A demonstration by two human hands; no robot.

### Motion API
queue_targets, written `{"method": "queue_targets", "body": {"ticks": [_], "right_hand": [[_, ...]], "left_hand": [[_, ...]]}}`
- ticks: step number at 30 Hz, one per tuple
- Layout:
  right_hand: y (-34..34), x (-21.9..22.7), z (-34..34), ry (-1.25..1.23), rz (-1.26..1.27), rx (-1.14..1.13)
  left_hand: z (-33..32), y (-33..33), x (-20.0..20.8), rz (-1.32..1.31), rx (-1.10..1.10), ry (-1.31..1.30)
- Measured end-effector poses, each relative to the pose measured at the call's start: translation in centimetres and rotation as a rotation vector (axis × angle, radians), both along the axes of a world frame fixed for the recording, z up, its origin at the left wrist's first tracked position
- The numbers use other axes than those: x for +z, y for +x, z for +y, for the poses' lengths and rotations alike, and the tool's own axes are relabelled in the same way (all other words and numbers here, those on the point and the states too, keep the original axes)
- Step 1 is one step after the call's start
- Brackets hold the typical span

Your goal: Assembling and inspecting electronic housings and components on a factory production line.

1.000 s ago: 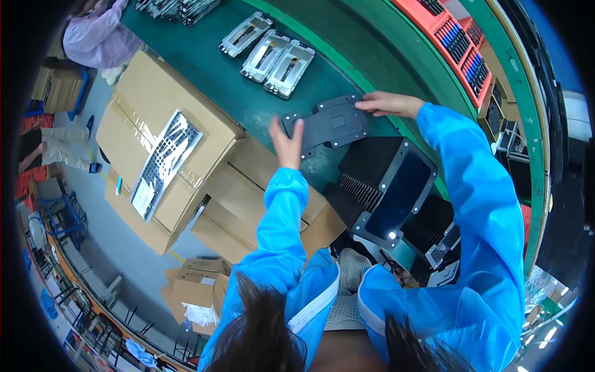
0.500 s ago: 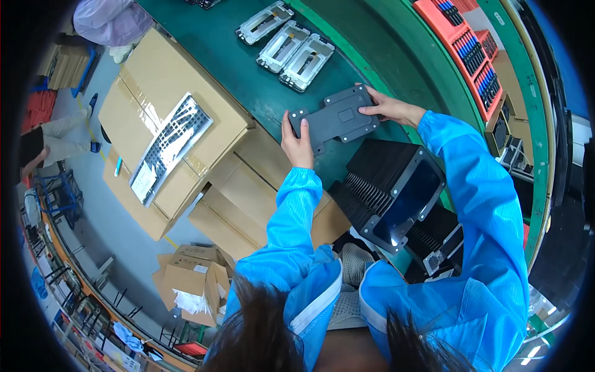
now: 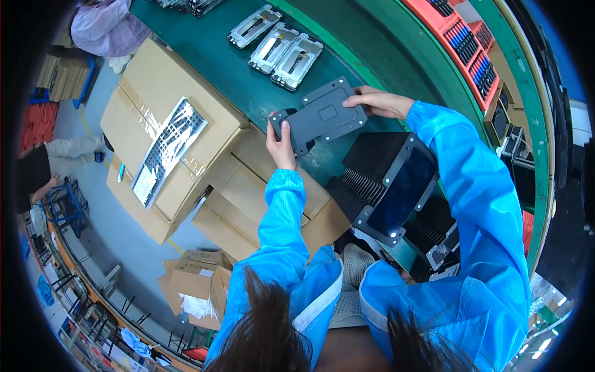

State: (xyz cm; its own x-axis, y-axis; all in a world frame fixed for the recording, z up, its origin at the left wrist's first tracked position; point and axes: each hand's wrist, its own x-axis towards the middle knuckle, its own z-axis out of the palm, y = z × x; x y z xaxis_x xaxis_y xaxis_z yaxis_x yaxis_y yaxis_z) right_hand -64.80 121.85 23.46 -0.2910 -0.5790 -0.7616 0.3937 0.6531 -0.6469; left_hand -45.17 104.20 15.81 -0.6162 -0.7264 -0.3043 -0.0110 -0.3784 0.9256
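Note:
Between my two hands is a dark grey flat plate with lobed ends and small corner holes, its raised square facing up. My left hand grips its left end, thumb on top and fingers beneath. My right hand pinches the upper right end. Both hands hold it over the green bench. Close to my right forearm stands a row of similar black plates, packed upright; the front one shows a glossy dark face.
Several silver-white frames lie on the green bench beyond my hands. Large cardboard boxes stand at the left, one topped by a clear bag of black parts. Red-orange trays line the right. Two people stand at far left.
The plate, held in both hands, has shifted slightly left and tilted a little. The whole view has shifted slightly, and more silver parts show at the top.

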Motion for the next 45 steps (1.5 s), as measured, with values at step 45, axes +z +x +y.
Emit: {"method": "queue_targets", "body": {"ticks": [45], "right_hand": [[63.6,13.4,40.5,0.037,0.533,-2.061]], "left_hand": [[44.2,26.7,17.9,0.01,-1.64,0.119]]}}
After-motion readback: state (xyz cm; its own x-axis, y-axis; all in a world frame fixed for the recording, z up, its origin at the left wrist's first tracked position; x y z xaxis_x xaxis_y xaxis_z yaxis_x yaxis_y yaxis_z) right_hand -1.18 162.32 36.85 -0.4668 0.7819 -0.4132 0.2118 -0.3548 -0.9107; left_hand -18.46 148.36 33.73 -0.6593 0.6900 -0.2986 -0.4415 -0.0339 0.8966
